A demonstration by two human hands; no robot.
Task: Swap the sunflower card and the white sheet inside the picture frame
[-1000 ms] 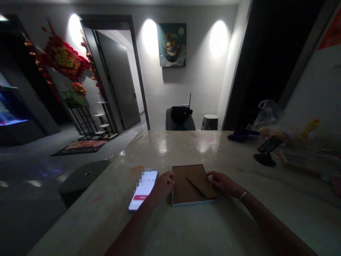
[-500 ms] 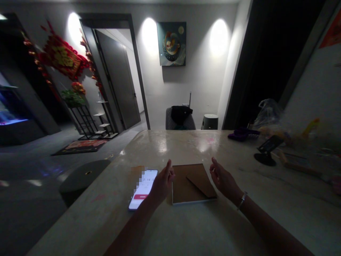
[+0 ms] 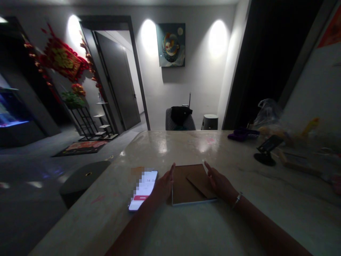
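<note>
A flat brown rectangular thing with a pale edge (image 3: pixel 183 190), like a kraft-covered notebook, lies on the table in front of me. A dark slanting line crosses its lower right part; I cannot tell whether this is a fold or a flap. My left hand (image 3: pixel 165 183) is upright along its left edge, fingers stretched forward and holding nothing. Along the right side, my right hand (image 3: pixel 220 183) is open too and overlaps that edge in view; whether it touches is unclear. Left of my left hand lies a phone (image 3: pixel 142 190) with a lit screen, partly blurred out.
The pale stone table (image 3: pixel 170 231) extends forward to a chair (image 3: pixel 170 119) with a black item on it. At the right are a black phone stand (image 3: pixel 266 153), a purple item (image 3: pixel 242 134) and a clear plastic bag (image 3: pixel 269 112). A round stool (image 3: pixel 82 181) stands left.
My right hand has moved left, in to the right edge of the brown thing. My left hand's fingers have straightened forward beside the left edge. The brown thing stays put.
</note>
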